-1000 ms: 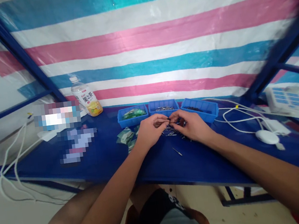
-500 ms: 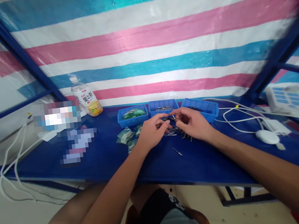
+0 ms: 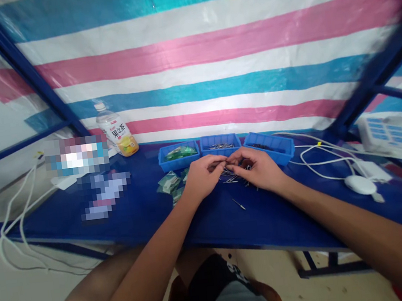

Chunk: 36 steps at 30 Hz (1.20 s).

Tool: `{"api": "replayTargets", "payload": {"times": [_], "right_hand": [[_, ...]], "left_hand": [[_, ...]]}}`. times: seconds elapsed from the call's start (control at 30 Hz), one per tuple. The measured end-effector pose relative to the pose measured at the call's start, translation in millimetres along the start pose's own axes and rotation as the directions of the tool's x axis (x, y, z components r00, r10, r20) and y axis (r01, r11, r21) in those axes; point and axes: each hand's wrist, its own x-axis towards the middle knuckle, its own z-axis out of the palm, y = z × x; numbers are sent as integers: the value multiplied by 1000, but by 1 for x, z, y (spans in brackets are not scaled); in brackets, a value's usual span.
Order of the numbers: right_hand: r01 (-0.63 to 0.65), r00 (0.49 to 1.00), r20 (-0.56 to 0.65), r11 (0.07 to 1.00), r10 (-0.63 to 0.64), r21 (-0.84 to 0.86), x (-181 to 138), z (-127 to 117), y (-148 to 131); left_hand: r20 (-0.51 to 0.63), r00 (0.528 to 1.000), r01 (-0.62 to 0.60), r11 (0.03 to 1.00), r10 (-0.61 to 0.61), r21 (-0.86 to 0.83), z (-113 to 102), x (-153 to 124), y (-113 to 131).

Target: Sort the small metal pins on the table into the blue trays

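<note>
My left hand [image 3: 206, 173] and my right hand [image 3: 256, 165] meet at the fingertips above the blue table. Both are closed in a pinch, and whatever lies between the fingers is too small and hidden to make out. Beneath them is a loose pile of thin metal pins [image 3: 231, 180], partly covered by the right hand. A single thin metal pin [image 3: 239, 204] lies apart, nearer the table's front edge. Left of my left hand are several small clear plastic packets [image 3: 169, 182].
Behind the hands stand a blue bin with green packets [image 3: 178, 164], a blue bin with metal pins [image 3: 237, 139] and a blue bin with dark small parts [image 3: 285, 146]. A drink bottle [image 3: 120, 136] stands at back left. White cables [image 3: 313, 166] and a white round device [image 3: 360, 184] lie right.
My hands have drawn together, so the fingertips now touch where a gap showed before. The thin metal piece seen between them is now hidden. The bins and the single pin have stayed put.
</note>
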Motion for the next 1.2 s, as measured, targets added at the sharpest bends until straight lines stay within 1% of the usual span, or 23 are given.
{"api": "replayTargets", "payload": {"times": [0.1,0.17,0.27,0.33,0.47,0.63,0.87,1.0,1.1,1.2], "right_hand": [[-2,999,-44,1000,3,7,0,-1,0],[38,997,-63,999,-40,-33,-1,-3,2],[120,991,-37,985,-125,-127,0,-6,3],[143,989,0,975,-145,-172,0,-8,4],[124,992,61,967,-113,-224,1,-8,3],[84,992,109,967,-59,-241,1,-8,0],[97,987,145,974,-67,-204,0,-6,3],[100,982,179,977,-66,-186,0,-6,4],[88,983,176,979,-55,-186,0,-6,3],[60,988,150,984,-34,-170,0,-5,3]], "left_hand": [[10,998,68,996,-67,-59,1,1,-5],[-12,996,89,992,-91,-92,2,1,-8],[-42,994,101,991,-105,-86,3,2,-8],[-32,993,114,991,-116,-64,2,2,-6],[-35,994,105,994,-106,-34,0,1,0],[-40,997,59,998,-60,-30,-1,1,5],[-52,998,32,999,-33,-34,0,1,8],[-35,999,25,999,-27,-40,0,1,9],[-33,999,6,1000,-7,-30,1,1,10],[-25,1000,11,998,-12,-63,1,1,10]]}}
